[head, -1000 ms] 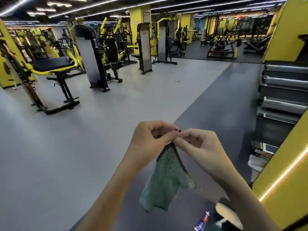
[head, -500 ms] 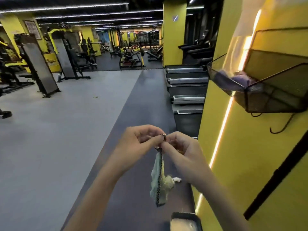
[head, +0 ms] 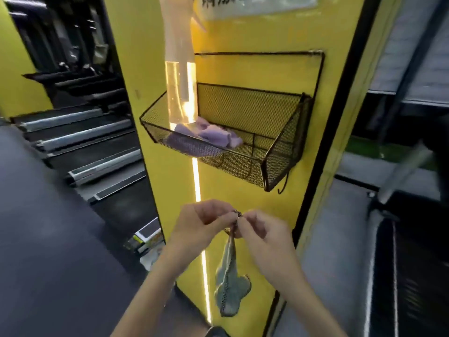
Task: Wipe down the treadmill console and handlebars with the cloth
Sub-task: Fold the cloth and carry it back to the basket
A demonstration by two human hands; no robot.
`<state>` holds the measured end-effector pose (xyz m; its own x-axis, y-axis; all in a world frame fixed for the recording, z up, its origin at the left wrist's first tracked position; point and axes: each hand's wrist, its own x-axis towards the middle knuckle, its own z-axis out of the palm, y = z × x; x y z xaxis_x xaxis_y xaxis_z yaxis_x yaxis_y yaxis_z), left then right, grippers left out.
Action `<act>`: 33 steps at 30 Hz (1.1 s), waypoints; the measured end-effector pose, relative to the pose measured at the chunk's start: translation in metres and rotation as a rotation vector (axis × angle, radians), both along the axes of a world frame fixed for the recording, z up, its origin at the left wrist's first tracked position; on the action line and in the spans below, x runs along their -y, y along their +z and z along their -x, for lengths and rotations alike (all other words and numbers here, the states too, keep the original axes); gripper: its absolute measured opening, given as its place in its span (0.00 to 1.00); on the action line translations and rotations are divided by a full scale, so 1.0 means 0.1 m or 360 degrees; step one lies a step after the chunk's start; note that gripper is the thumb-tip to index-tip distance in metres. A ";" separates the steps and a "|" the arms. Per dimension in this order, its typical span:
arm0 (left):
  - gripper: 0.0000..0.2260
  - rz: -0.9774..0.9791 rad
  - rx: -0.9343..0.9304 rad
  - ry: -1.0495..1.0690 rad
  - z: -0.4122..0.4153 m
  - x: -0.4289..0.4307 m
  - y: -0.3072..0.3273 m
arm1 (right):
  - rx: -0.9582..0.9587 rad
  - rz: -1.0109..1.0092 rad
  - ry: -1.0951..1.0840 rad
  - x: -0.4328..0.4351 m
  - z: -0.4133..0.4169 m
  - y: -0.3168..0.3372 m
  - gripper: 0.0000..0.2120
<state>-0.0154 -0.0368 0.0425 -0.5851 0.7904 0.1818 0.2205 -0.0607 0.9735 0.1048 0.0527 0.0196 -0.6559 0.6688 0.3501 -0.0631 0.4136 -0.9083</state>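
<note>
yellow gym pillar (head: 262,198) ahead; left hand (head: 201,227) and right hand (head: 264,237) both pinch the limp grey-green microfibre cloth (head: 230,285) by its top corner, best spread flat before wiping.

Gym; row of treadmills (head: 92,152)
</note>
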 end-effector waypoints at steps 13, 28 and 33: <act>0.05 -0.0090 0.0018 -0.0153 -0.11 -0.81 0.08 | -0.0022 -0.0013 -0.0859 -0.32 -0.09 0.16 0.10; 0.03 -0.0026 0.0063 -0.0250 -0.05 -1.08 -0.12 | 0.0345 -0.0121 -0.1046 -0.43 -0.04 0.14 0.08; 0.06 0.0033 -0.0074 -0.0131 -0.11 -1.03 -0.15 | 0.0427 -0.0123 -0.0989 -0.44 -0.14 0.14 0.07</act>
<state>-0.0047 0.0661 0.0274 -0.5091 0.8394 0.1906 0.2607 -0.0607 0.9635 0.1190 0.0964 0.0340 -0.2287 0.9291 0.2907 0.4305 0.3643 -0.8258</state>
